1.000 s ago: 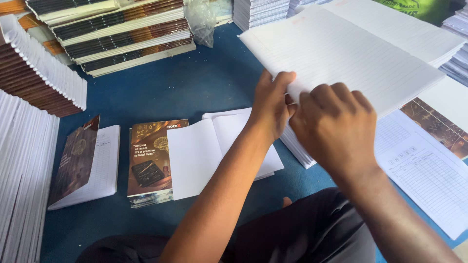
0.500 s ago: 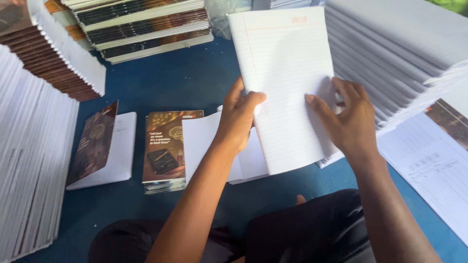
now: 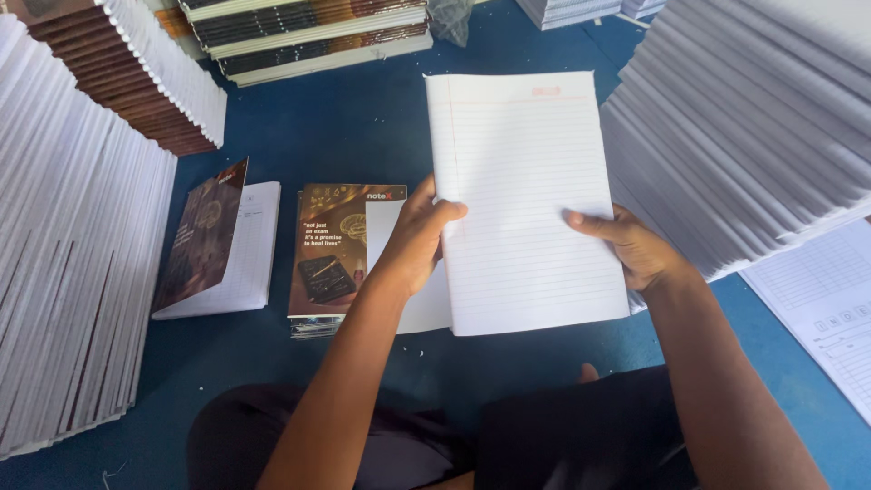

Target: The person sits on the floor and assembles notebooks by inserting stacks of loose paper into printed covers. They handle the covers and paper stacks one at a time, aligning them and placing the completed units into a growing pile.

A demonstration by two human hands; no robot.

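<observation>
— Two hands hold one block of ruled white pages (image 3: pixel 526 200) upright over a blue floor (image 3: pixel 363 127), seen from above the seated person's lap. What has the left hand got?

— The left hand (image 3: pixel 419 238) grips the block's left edge, thumb on the front page, fingers (image 3: pixel 426 195) curled behind it.

— And the right?

— The right hand (image 3: pixel 635 247) clasps the right edge low down, thumb pressed flat on the ruled page, the other fingers hidden behind the paper. Both hands are closed on the block.

— Where does the block sit in the scene?

— At centre, raised above the floor, its lower left corner overlapping a loose white sheet (image 3: pixel 404 263). Just left of that sheet lies a small stack of brown-covered notebooks (image 3: pixel 331 263).

— What else lies nearby?

— Further left, a single notebook (image 3: pixel 218 240) with its brown cover lifted half open. A fanned stack of white page blocks (image 3: pixel 744 136) fills the right side, close behind the right hand. Another tall stack of white sheets (image 3: pixel 73 272) lines the left edge, and piled brown-spined notebooks (image 3: pixel 299 32) run along the top. A printed form (image 3: pixel 821 304) rests on the floor at lower right.
</observation>
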